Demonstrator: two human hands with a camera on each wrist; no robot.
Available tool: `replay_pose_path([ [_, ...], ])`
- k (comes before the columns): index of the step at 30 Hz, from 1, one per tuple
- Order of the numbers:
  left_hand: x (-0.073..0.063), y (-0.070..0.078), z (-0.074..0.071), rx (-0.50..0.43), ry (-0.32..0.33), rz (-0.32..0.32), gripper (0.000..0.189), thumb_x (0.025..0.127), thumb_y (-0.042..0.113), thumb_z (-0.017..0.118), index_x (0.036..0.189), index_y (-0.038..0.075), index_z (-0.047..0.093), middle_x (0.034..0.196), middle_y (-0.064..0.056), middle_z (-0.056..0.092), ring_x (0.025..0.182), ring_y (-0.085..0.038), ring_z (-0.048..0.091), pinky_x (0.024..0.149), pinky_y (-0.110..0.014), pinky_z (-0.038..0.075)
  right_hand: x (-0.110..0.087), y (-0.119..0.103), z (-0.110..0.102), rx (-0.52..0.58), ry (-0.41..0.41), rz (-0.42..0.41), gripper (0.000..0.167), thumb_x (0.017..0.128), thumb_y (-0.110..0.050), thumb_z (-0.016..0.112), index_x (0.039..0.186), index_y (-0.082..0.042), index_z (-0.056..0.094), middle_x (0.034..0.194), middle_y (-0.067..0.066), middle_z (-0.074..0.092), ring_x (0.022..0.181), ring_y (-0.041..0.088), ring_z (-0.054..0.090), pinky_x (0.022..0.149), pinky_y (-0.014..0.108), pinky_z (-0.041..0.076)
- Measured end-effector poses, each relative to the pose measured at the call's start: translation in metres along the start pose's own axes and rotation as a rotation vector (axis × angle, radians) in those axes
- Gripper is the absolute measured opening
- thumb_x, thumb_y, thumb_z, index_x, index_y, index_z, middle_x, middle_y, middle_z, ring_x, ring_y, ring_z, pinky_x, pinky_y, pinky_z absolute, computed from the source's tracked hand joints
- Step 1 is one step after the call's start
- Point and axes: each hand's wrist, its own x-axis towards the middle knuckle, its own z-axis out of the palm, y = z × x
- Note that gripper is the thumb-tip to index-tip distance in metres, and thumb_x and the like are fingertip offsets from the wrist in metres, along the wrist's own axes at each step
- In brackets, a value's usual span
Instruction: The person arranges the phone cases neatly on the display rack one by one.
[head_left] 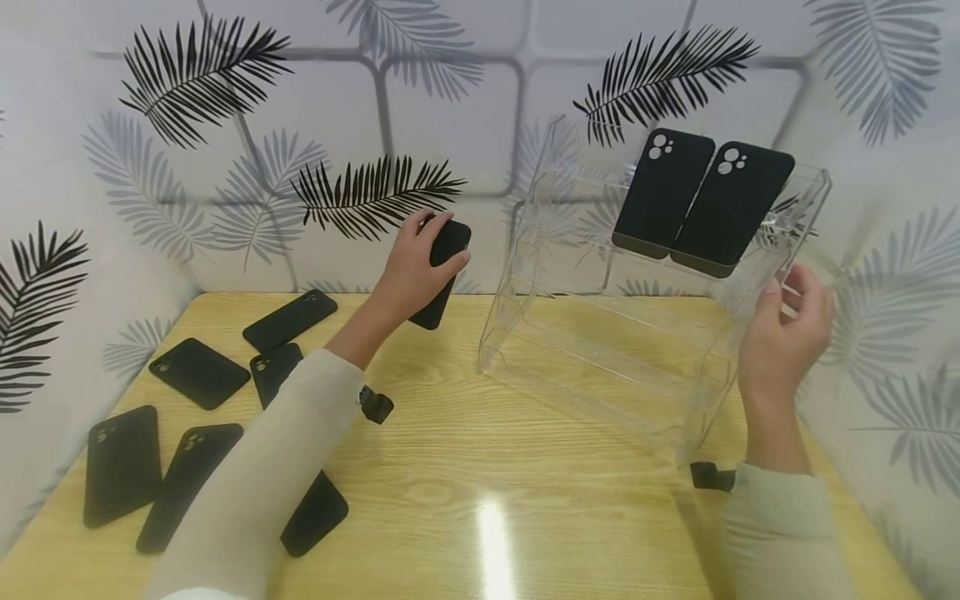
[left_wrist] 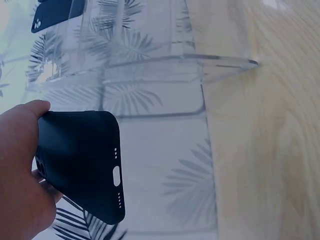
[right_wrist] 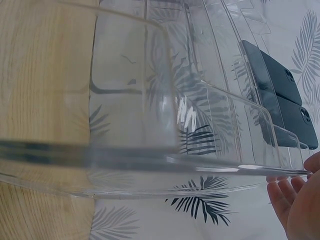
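My left hand holds a black phone case upright, to the left of a clear acrylic display stand. In the left wrist view the case's lower edge, with its port slot and small speaker holes, faces the camera, and its camera cutouts are mostly hidden by the hand. My right hand grips the edge of the stand's right side panel, thumb on one side and fingers on the other. Two more black cases, a left one and a right one, lean side by side on the stand's top tier.
Several black phone cases lie on the wooden table at the left, among them one near the back and one at the left edge. My left sleeve covers part of some. Leaf-patterned wall covering rises behind the table.
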Motion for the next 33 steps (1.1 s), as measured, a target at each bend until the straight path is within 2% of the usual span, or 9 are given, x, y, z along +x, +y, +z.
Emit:
replay_pose_path([
  [8,0.022,0.039,0.0,-0.011,0.058,0.082,0.067,0.098,0.047,0.061,0.156,0.021,0.039,0.162,-0.012,0.025,0.143,-0.031,0.037,0.11,-0.051,0.041,0.003,0.0,-0.002,-0.019,-0.005,0.011,0.031,0.102,-0.025,0.055,0.132,-0.024,0.065,0.114,-0.02,0.055,0.107,-0.001,0.055,0.091,0.02,0.045],
  [16,0.051,0.082,0.012,-0.028,0.1,0.143,0.067,0.099,0.045,0.061,0.156,0.019,0.037,0.16,-0.012,0.024,0.137,-0.027,0.042,0.108,-0.042,0.043,0.004,0.0,-0.003,-0.013,-0.002,0.011,0.031,0.102,-0.025,0.056,0.132,-0.022,0.065,0.114,-0.02,0.055,0.108,0.0,0.056,0.092,0.02,0.046],
  [21,0.07,0.103,0.018,-0.036,0.125,0.15,0.067,0.1,0.044,0.06,0.157,0.019,0.036,0.16,-0.011,0.022,0.133,-0.024,0.043,0.106,-0.037,0.044,0.003,0.001,-0.001,-0.007,0.002,0.008,0.031,0.102,-0.023,0.056,0.131,-0.022,0.065,0.112,-0.02,0.054,0.106,-0.001,0.056,0.091,0.02,0.046],
  [28,0.098,0.132,0.017,-0.04,0.201,0.146,0.064,0.1,0.043,0.06,0.155,0.017,0.037,0.159,-0.011,0.024,0.143,-0.021,0.035,0.115,-0.03,0.034,0.001,-0.004,0.001,-0.004,-0.002,0.016,0.032,0.102,-0.021,0.056,0.132,-0.019,0.065,0.114,-0.018,0.055,0.107,0.0,0.056,0.091,0.019,0.046],
  [33,0.114,0.152,0.022,-0.028,0.209,0.154,0.065,0.101,0.044,0.057,0.156,0.017,0.034,0.16,-0.01,0.022,0.147,-0.018,0.03,0.118,-0.025,0.029,-0.001,-0.006,0.002,-0.023,0.017,0.032,0.032,0.102,-0.019,0.055,0.132,-0.016,0.065,0.111,-0.02,0.054,0.104,-0.002,0.055,0.09,0.019,0.045],
])
